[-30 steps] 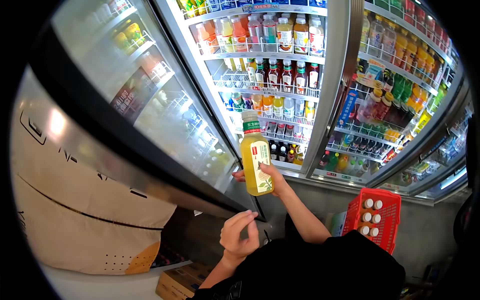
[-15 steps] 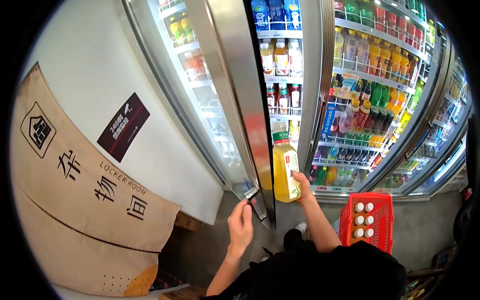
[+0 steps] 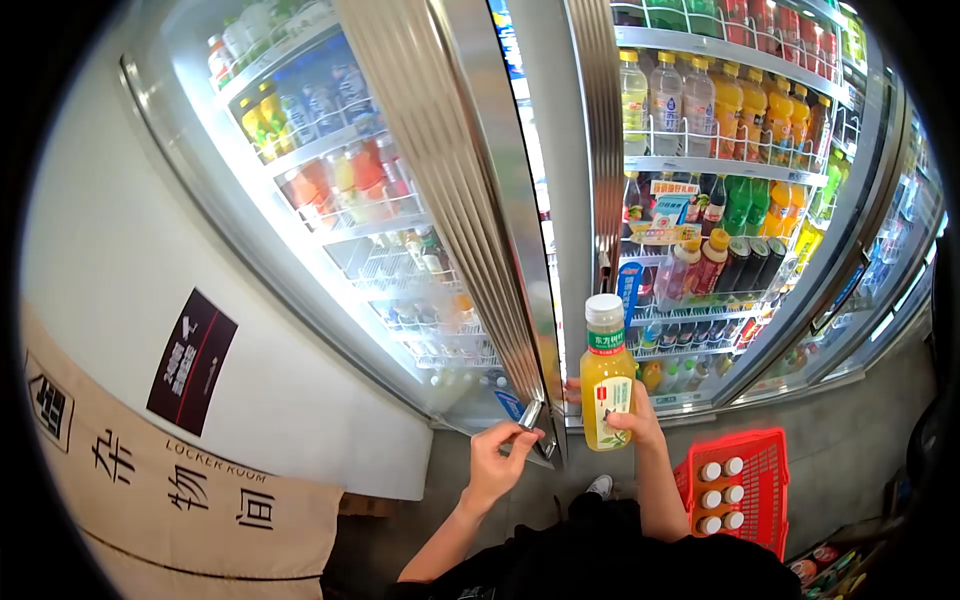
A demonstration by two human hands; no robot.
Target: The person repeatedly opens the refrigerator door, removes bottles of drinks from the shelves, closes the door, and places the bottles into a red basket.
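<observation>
At lower center, the right hand point(image 3: 640, 422) grips a yellow drink bottle point(image 3: 607, 385); the left hand point(image 3: 502, 455) pinches a fridge door handle point(image 3: 532, 415). Lower right, a red basket point(image 3: 763, 490) holds six white-capped bottles point(image 3: 710, 497).

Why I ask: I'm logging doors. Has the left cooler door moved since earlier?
Yes: the left cooler door has swung right, nearer the grey frame, narrowing the gap.

Left hand point(image 3: 500, 460): raised at the lower centre, fingers bent, thumb and index fingertips brought together. Right hand point(image 3: 640, 418): upright, fingers curled, thumb across the front. Both forearms extend forward, bare, elbows bent; sleeves black.
</observation>
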